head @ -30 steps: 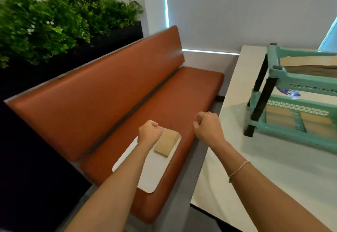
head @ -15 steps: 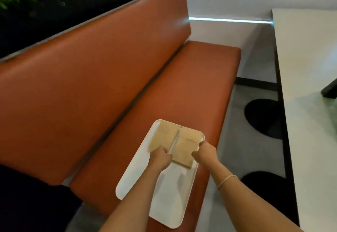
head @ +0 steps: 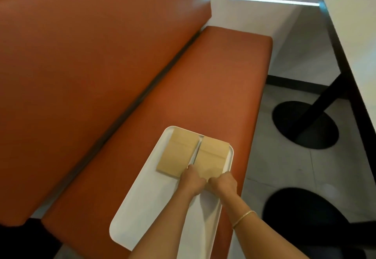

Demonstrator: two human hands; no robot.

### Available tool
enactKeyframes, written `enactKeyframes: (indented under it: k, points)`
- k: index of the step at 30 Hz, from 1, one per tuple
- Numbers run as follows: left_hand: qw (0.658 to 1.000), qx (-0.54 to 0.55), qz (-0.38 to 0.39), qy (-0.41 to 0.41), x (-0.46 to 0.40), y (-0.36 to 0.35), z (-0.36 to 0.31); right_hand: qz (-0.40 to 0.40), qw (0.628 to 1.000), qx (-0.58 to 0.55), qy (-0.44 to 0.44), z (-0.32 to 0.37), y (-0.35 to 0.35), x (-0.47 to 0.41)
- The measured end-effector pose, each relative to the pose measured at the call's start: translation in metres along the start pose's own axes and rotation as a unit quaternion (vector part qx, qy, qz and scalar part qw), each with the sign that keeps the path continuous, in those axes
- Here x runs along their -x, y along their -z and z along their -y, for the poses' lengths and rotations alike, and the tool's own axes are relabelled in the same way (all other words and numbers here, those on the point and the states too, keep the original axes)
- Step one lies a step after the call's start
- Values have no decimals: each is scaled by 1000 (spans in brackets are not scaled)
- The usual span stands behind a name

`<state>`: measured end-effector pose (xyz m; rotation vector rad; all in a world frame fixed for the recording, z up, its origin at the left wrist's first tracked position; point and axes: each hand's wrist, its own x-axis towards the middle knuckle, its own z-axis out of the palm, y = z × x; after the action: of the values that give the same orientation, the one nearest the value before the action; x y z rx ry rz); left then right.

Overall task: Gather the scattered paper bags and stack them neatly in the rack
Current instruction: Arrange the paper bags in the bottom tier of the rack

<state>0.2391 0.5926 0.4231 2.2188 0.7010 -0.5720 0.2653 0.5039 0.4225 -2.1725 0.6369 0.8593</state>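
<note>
1. Brown paper bags lie flat side by side at the tray's [head: 142,203] far end: left bag [head: 177,153], right bag [head: 211,158].
2. Right bag's near edge is gripped by both curled hands, left hand [head: 191,181] and right hand [head: 222,183], likely for lifting.
3. Rack is not in view.

bags [head: 179,153]: plain tan
tray [head: 146,208]: white
bench [head: 101,65]: rust-orange
table [head: 354,24]: off-white, black leg
floor [head: 284,167]: grey
</note>
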Motion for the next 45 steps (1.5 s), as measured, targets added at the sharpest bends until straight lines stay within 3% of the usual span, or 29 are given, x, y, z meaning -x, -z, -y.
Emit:
enactKeyframes:
  k: [6,12,17,21,24,26,30,36,40,45]
  points:
    - [995,-87,-40,-15,-5,-6,-1,9,998,-45,-42,-5,-4,-8]
    - [999,32,-28,16,-2,-15,-1,-4,994,-99,-35,-8,2,-3]
    - [995,6,-85,-59,23,-4,-16,-85,991,-5,104,-1,28,23]
    - [965,-136,-133,-181,56,34,-44,-111,947,170,248,14,74,67]
    - [929,-267,-100,-234,89,61,-66,-92,911,241,322,24,119,110]
    - [925,-281,-71,-247,117,74,-83,-72,891,270,358,24,152,140]
    - [939,-208,-18,-273,183,82,-121,-79,881,251,393,6,219,195]
    - [956,52,40,-287,278,42,-178,-178,902,80,385,-65,305,249]
    - [932,229,34,-278,335,-6,-223,-152,940,-80,293,-124,351,267]
    - [895,389,4,-218,388,-87,-280,-169,934,-130,286,-193,401,278]
